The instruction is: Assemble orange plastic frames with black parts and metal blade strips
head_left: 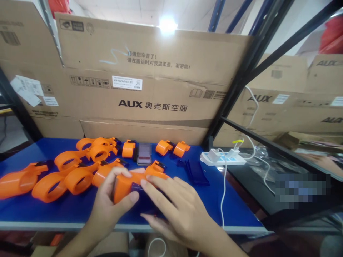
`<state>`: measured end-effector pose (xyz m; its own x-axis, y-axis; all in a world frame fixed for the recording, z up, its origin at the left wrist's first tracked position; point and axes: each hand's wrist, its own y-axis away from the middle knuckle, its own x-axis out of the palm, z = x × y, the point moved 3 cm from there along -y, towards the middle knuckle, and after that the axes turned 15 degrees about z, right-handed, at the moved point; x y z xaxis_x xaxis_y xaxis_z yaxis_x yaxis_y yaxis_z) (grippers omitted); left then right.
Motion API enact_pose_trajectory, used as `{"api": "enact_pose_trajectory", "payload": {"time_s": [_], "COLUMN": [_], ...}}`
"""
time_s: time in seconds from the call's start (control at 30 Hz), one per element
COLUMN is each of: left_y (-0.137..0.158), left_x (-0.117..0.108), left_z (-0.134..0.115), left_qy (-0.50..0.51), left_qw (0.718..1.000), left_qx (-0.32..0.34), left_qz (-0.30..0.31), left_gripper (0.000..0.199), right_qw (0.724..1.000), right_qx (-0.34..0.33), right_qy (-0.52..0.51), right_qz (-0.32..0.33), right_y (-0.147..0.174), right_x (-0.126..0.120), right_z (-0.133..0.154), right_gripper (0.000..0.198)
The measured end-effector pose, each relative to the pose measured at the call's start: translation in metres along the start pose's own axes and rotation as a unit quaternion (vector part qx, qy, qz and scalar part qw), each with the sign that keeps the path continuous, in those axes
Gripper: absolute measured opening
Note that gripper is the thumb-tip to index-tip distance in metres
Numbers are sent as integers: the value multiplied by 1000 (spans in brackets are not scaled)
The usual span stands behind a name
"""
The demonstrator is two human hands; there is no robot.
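Note:
Held just above the front of the blue table is an orange plastic tape dispenser (122, 189) with a dark blue part on it. My left hand (109, 203) is closed around its left side, thumb on the near face. My right hand (179, 207) presses its fingertips on the right end and the dark blue part; its thumb is lower, apart from the fingers. Partly hidden behind my hands lies another orange dispenser (157, 169). More orange dispensers (79, 180), several of them with dark ends, lie to the left on the table.
The blue table (214, 200) carries a phone (144, 154), two orange dispensers (163, 147) at the back and a dark blue strip piece (197, 171). At right, a white power strip (223, 158) trails a cable. Large cardboard boxes (150, 92) stand behind, beside a black metal post (235, 75).

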<state>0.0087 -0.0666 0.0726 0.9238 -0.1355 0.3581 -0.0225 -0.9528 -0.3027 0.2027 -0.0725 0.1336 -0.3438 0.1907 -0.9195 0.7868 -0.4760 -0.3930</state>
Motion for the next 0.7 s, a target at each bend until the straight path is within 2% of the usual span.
{"api": "enact_pose_trajectory", "payload": {"time_s": [0.2, 0.4, 0.47, 0.53, 0.6, 0.63, 0.7], "left_y": [2, 2, 3, 2, 2, 2, 3], "left_x": [4, 8, 11, 12, 9, 7, 3], "left_z": [3, 8, 11, 13, 14, 15, 19], "left_qy": [-20, 36, 85, 122, 87, 30, -133], "left_qw": [1000, 998, 994, 988, 986, 986, 973], "left_qx": [11, -41, -63, -67, -59, -57, -54], "left_qz": [-11, -15, 11, 67, 129, 152, 183], "left_gripper": [38, 41, 42, 52, 64, 64, 57], "right_qw": [999, 999, 1000, 997, 978, 955, 881], "right_qx": [-20, 0, 16, 55, 131, 183, 316], "right_qy": [44, 33, 12, -48, -159, -224, -332], "right_qz": [-6, 19, 17, -3, -39, -61, -115], "right_y": [0, 4, 8, 15, 27, 36, 61], "right_x": [4, 7, 6, 5, 5, 8, 19], "right_z": [4, 4, 0, -9, -27, -38, -65], "right_gripper": [49, 59, 65, 67, 56, 48, 41]}}
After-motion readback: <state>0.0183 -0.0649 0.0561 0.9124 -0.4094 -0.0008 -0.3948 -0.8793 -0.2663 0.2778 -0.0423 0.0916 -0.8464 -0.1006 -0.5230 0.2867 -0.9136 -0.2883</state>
